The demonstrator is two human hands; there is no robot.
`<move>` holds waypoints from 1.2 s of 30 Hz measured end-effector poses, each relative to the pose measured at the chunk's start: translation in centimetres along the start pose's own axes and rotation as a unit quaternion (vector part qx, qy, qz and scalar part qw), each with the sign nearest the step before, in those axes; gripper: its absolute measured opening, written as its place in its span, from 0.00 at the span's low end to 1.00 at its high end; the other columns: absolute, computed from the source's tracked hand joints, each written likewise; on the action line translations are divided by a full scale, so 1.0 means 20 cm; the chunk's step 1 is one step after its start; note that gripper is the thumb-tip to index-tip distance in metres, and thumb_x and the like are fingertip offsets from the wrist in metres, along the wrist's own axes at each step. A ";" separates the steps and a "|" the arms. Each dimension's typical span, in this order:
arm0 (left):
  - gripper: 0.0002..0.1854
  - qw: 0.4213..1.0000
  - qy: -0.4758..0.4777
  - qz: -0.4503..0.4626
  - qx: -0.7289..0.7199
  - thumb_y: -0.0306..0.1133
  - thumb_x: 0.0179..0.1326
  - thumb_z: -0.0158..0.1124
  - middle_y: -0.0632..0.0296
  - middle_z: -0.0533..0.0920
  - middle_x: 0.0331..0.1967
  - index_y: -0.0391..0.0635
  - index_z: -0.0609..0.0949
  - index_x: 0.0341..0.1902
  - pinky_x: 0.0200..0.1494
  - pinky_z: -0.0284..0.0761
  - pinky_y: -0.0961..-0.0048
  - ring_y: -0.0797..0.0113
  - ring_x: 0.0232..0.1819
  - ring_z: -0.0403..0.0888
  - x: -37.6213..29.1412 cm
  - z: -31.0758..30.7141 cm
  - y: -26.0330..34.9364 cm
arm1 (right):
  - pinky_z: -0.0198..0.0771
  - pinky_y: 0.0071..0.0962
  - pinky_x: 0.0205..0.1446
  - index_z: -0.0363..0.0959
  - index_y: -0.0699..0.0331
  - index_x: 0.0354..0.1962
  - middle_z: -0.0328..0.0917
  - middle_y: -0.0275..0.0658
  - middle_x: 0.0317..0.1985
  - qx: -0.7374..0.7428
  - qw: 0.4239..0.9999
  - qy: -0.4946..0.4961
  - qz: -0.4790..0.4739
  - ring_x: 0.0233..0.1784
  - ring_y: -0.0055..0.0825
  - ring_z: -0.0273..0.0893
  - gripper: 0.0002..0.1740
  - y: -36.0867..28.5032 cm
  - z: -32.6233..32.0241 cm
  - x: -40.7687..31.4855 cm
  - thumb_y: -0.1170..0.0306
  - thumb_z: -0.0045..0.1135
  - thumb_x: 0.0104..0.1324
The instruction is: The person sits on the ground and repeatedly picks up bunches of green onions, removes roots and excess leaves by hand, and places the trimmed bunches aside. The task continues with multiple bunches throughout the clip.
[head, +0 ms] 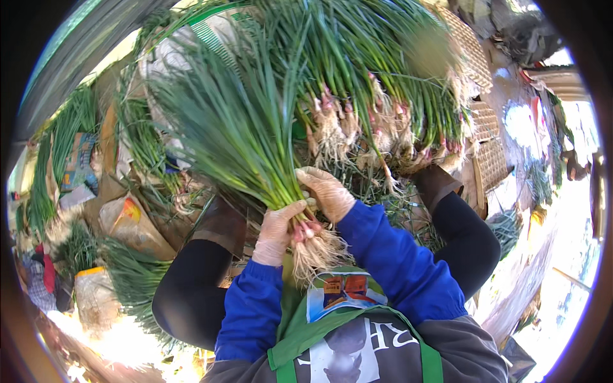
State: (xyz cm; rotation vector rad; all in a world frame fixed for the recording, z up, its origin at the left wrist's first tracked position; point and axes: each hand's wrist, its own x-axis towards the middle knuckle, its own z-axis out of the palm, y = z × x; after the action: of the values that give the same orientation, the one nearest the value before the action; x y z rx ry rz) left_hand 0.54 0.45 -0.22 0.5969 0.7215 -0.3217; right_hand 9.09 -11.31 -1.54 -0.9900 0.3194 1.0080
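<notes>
My left hand (pixel 278 232), in a thin translucent glove, is closed round the lower stems of a bunch of green onions (pixel 258 158), just above the pinkish bulbs. Pale roots hang below the fist, over my green apron (pixel 316 330). At the right side of the same stems is my right hand (pixel 328 191), also gloved, its fingers bent against them; how firmly it grips is hard to tell. The long leaves fan up and to the left. Beyond my hands lies a large heap of green onions (pixel 383 72) with roots towards me.
My bent knees flank the work. Loose leaf trimmings (pixel 397 206) lie between my legs. More green onions (pixel 139 273) are piled at the left, near a cardboard box (pixel 136 227). Woven panels (pixel 491 163) stand at the right. Part of another person (pixel 40 282) shows far left.
</notes>
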 end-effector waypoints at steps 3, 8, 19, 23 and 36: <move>0.11 0.999 0.035 0.001 0.022 0.26 0.55 0.58 0.49 0.80 0.27 0.31 0.75 0.40 0.19 0.77 0.70 0.58 0.19 0.80 0.01 -0.01 -0.01 | 0.61 0.14 0.30 0.72 0.56 0.32 0.69 0.26 0.24 0.101 0.989 0.054 -0.095 0.24 0.15 0.64 0.05 0.07 -0.04 0.00 0.66 0.55 0.63; 0.11 0.990 0.034 0.135 -0.009 0.27 0.56 0.59 0.53 0.79 0.28 0.41 0.74 0.42 0.19 0.79 0.67 0.58 0.21 0.80 0.00 -0.03 0.04 | 0.68 0.25 0.41 0.72 0.62 0.36 0.74 0.36 0.27 -0.424 0.903 -0.010 -0.069 0.32 0.25 0.72 0.11 -0.02 -0.27 -0.20 0.63 0.51 0.64; 0.09 0.997 -0.039 0.043 -0.051 0.24 0.57 0.57 0.53 0.78 0.28 0.42 0.74 0.43 0.15 0.74 0.71 0.53 0.23 0.81 -0.01 0.01 0.01 | 0.70 0.23 0.45 0.70 0.69 0.47 0.78 0.36 0.35 -0.379 0.902 0.176 -0.111 0.40 0.21 0.75 0.17 -0.29 -0.55 -0.33 0.68 0.52 0.63; 0.11 0.998 -0.021 0.052 -0.001 0.24 0.56 0.57 0.51 0.81 0.31 0.38 0.74 0.44 0.18 0.76 0.66 0.55 0.23 0.81 -0.02 0.05 -0.02 | 0.67 0.19 0.46 0.69 0.68 0.47 0.76 0.33 0.32 -0.239 0.960 0.010 -0.147 0.37 0.17 0.73 0.14 -0.24 -0.35 -0.51 0.70 0.45 0.68; 0.14 0.997 -0.061 -0.044 -0.004 0.26 0.56 0.58 0.50 0.80 0.33 0.34 0.74 0.45 0.23 0.80 0.64 0.52 0.23 0.81 -0.02 0.05 -0.09 | 0.70 0.33 0.33 0.71 0.67 0.40 0.75 0.48 0.27 -0.540 0.795 0.167 -0.221 0.30 0.42 0.75 0.14 -0.11 -0.06 -0.37 0.65 0.52 0.63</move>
State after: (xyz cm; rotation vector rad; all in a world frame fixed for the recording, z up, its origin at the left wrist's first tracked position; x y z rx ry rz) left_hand -0.07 -1.52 -0.18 0.5340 0.6326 -0.4335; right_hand 7.19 -16.83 3.69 -2.1806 -0.2693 0.5113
